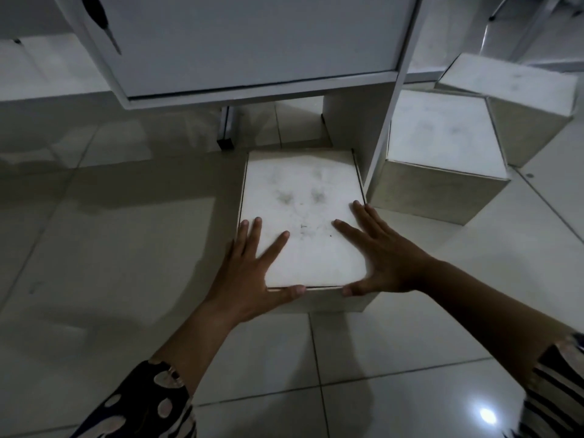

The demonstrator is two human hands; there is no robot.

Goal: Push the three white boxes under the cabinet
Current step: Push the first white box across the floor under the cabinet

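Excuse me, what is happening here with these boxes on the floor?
A person crouches before a white cabinet. The left hand and right hand lie flat on the nearest white box, which is at the opening under the cabinet. Two more white boxes wait to the right.

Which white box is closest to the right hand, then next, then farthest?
1. The box under both hands, touching the right hand.
2. The middle box, right of the cabinet panel.
3. The far box, behind it.
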